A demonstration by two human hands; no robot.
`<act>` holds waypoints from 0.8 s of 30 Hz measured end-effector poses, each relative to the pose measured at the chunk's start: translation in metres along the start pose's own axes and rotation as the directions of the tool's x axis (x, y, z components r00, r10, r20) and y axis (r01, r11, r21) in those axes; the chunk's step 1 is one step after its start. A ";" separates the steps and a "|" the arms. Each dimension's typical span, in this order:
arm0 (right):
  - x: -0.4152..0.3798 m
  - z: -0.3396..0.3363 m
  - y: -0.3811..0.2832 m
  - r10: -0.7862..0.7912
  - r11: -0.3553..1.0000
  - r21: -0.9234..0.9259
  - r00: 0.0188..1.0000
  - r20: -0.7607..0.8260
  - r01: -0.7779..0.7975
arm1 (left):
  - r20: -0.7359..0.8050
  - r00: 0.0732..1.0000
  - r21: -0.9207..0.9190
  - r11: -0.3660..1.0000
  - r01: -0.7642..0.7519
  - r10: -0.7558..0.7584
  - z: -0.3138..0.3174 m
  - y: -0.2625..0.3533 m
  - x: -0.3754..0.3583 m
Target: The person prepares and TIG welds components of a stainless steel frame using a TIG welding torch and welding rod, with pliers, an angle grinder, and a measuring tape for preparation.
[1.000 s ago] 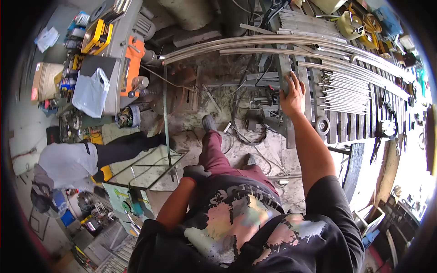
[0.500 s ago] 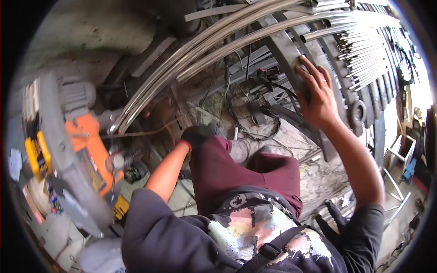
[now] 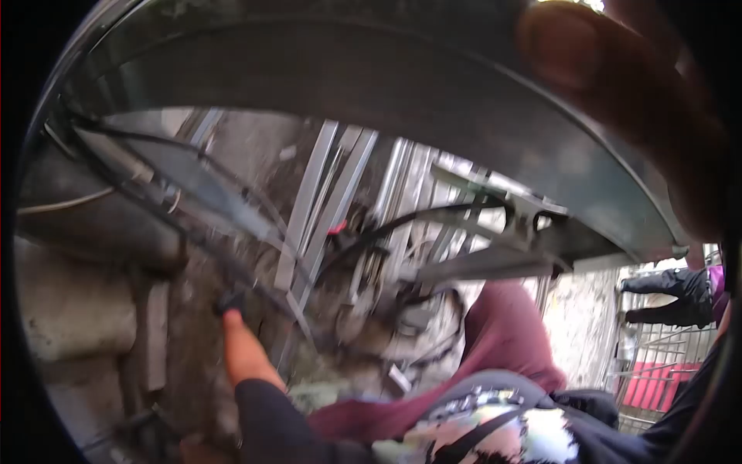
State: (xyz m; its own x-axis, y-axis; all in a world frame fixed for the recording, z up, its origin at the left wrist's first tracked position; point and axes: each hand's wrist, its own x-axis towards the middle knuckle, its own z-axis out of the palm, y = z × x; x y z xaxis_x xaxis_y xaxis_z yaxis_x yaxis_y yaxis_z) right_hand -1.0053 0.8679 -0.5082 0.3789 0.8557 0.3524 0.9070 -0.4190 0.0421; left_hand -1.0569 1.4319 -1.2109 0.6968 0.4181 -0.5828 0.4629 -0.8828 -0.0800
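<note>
A wide grey metal beam (image 3: 309, 73) fills the top of the view, very close to the camera. My right hand (image 3: 657, 100) looms at the upper right, one finger pressed against the beam's edge and the other fingers mostly out of sight. Down at the lower left, my left hand (image 3: 228, 301) in a dark glove with a red cuff reaches low toward the floor, beside a thin dark bar. Motion blur smears its fingers, and I cannot tell whether it holds anything.
Long metal profiles (image 3: 328, 201) lie below the beam. A black cable (image 3: 402, 224) loops down to the cluttered floor. A large beige rounded form (image 3: 73, 298) stands at left. On the right, a person's dark trousers (image 3: 672, 298) show near a wire rack (image 3: 657, 356).
The view has dipped and swung close under the beam. My left hand has moved from beside my knee down toward the floor. My right hand is still at the beam, now much nearer the camera.
</note>
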 end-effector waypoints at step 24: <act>0.020 -0.004 0.050 -0.238 0.929 0.264 0.965 -0.114 0.260 | -0.633 0.750 -0.118 0.982 0.147 -0.189 -0.006 -0.019 -0.146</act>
State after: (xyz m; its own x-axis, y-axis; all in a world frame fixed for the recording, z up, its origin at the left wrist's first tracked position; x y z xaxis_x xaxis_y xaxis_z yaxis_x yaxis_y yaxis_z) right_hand -0.9532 0.8630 -0.4949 0.1289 0.8905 0.4364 0.9895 -0.0866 -0.1156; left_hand -1.1636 1.3888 -1.1195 0.7825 0.6161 0.0899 0.6220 -0.7800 -0.0688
